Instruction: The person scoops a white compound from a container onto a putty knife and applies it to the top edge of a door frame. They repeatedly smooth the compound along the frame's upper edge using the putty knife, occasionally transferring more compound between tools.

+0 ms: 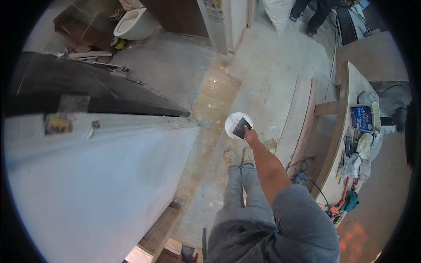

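Observation:
My right hand (251, 136) is closed round one edge of a dark, flat, square spreader (240, 127). The spreader is over the mouth of a round white bucket (226, 127), which stands on the floor just beyond my feet. Something white shows inside the bucket beside the spreader. Whether the blade touches it, I cannot tell. My left hand is out of view.
A large white panel (101, 175) fills the left. On the right, a wooden bench (344, 131) bears a blue can (362, 118) and tools, with long boards (289, 125) beside it. A toilet (133, 24) and another person's legs (322, 15) appear farther off.

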`<control>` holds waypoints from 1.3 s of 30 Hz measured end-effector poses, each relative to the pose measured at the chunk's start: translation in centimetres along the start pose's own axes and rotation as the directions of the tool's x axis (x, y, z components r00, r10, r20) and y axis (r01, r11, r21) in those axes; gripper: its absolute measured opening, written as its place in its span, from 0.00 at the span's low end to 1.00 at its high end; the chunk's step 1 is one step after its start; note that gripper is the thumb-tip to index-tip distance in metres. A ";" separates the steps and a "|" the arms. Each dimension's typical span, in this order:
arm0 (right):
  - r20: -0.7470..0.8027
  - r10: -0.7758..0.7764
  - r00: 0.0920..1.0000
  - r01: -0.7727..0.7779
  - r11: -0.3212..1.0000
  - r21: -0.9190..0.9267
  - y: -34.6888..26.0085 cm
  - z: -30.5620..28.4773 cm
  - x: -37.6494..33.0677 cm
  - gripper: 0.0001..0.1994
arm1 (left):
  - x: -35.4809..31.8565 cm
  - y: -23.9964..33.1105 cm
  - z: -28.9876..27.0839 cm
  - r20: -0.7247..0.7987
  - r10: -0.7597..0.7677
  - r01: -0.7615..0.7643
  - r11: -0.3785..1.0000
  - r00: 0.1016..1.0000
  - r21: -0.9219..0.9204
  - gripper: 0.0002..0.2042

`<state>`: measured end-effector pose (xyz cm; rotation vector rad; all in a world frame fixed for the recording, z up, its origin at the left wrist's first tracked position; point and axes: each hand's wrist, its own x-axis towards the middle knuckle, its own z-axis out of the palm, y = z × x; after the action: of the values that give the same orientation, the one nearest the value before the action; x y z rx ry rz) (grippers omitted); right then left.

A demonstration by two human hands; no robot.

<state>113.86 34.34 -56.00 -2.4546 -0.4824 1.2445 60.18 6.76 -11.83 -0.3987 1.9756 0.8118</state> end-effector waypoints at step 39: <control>-0.766 0.133 0.629 0.203 0.923 0.327 21.3 -70.3 -26.0 0.14 | -30.1 -9.7 56.8 0.970 -0.073 -0.518 0.835 0.233 0.188 0.23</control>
<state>159.93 -6.64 -8.31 -2.3083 -0.0176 0.1110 117.67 37.08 -9.48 0.6642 0.9060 0.4590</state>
